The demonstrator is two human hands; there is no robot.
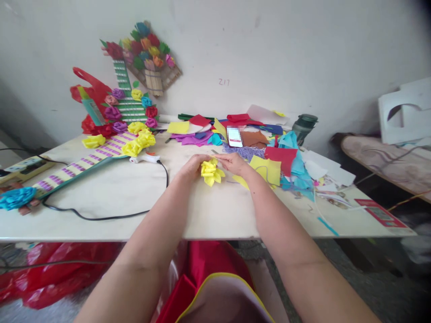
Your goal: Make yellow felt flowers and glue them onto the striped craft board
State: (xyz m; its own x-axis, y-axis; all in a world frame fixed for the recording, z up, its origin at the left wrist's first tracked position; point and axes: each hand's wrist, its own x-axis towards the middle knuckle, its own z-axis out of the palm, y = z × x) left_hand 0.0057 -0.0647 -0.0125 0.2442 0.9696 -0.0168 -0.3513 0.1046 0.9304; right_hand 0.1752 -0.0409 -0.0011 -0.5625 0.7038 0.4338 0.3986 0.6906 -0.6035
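Observation:
A yellow felt flower [211,172] rests at the middle of the pale table [134,202], held between both hands. My left hand [192,165] curls around its left side with fingers closed on the petals. My right hand [235,163] pinches the top right of the flower, thumb and fingers pressed together. A yellow felt square [267,169] lies just right of my right hand, with red and blue felt scraps [289,163] behind it.
A glue gun [146,158] with a black cord [101,217] lies left of the hands. Finished flower decorations [128,112] lean on the wall at back left. Felt sheets [202,130], a phone [235,137] and a dark green bottle [304,125] crowd the back.

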